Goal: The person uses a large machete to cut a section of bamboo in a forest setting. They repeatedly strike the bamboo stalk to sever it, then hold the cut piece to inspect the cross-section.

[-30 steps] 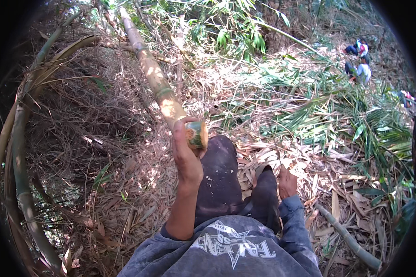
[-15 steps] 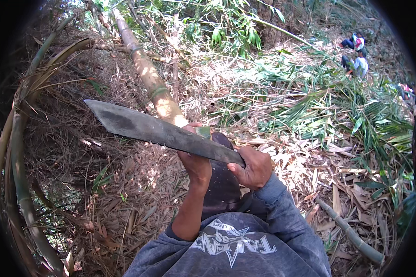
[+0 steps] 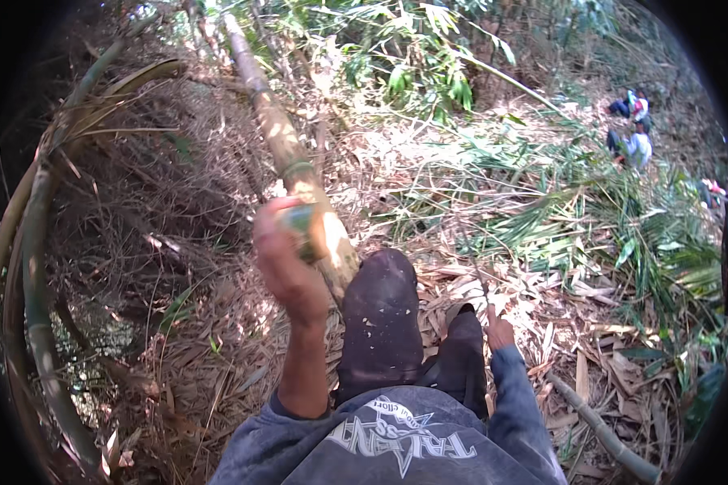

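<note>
My left hand (image 3: 287, 263) is raised over a long bamboo pole (image 3: 271, 121). Its fingers are closed round a short bamboo piece (image 3: 304, 231), green with a paler tan end, both smeared by motion. Lower down at the right, beside my leg, my right hand (image 3: 500, 331) grips a machete (image 3: 481, 279). The blade shows nearly edge-on as a thin dark line pointing away from me, and its handle is mostly hidden in the fist. My raised knee (image 3: 384, 311) is close to the pole's near end.
Curved bamboo stems (image 3: 36, 283) stand along the left edge. A cut bamboo length (image 3: 603, 424) lies at the lower right. Dry leaves (image 3: 234, 364) cover the ground, with cut green fronds (image 3: 542, 202) at the right. People (image 3: 637, 145) sit at the far right.
My right hand has swung the machete down and right, away from my left hand. My left hand has lifted the bamboo piece up and left. The view has shifted slightly.
</note>
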Available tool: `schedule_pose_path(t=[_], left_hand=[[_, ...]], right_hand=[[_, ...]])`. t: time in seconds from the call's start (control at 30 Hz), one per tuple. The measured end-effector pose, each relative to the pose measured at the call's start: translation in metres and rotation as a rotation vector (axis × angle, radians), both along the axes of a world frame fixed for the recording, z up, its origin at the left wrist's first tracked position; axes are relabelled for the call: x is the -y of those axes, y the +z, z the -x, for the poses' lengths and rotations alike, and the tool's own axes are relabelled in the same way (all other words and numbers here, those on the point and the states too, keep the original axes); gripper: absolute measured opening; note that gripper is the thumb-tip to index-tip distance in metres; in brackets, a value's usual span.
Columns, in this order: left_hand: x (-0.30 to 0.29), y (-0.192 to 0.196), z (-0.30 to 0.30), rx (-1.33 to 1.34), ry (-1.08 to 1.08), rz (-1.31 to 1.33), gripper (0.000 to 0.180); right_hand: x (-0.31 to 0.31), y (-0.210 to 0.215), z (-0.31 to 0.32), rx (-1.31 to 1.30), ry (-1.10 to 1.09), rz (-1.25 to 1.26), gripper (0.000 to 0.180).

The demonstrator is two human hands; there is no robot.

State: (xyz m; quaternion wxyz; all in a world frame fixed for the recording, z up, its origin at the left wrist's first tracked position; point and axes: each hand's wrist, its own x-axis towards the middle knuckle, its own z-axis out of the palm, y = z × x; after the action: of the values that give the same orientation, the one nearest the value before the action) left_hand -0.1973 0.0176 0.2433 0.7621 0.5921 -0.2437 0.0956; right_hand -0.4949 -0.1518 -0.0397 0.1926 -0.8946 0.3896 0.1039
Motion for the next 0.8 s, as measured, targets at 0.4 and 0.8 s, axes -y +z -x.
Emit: schedule_pose_path(t=[0.4, 0.8], left_hand=[[0.007, -0.060, 0.024, -0.666, -0.503, 0.072, 0.046], [0.003, -0.085, 0.026, -0.573, -0.356, 0.087, 0.044]], right_hand=[[-0.048, 0.153, -0.087, 0.839, 0.055, 0.011, 0.043], [-0.064, 0.193, -0.140, 0.981, 0.276, 0.160, 0.049]])
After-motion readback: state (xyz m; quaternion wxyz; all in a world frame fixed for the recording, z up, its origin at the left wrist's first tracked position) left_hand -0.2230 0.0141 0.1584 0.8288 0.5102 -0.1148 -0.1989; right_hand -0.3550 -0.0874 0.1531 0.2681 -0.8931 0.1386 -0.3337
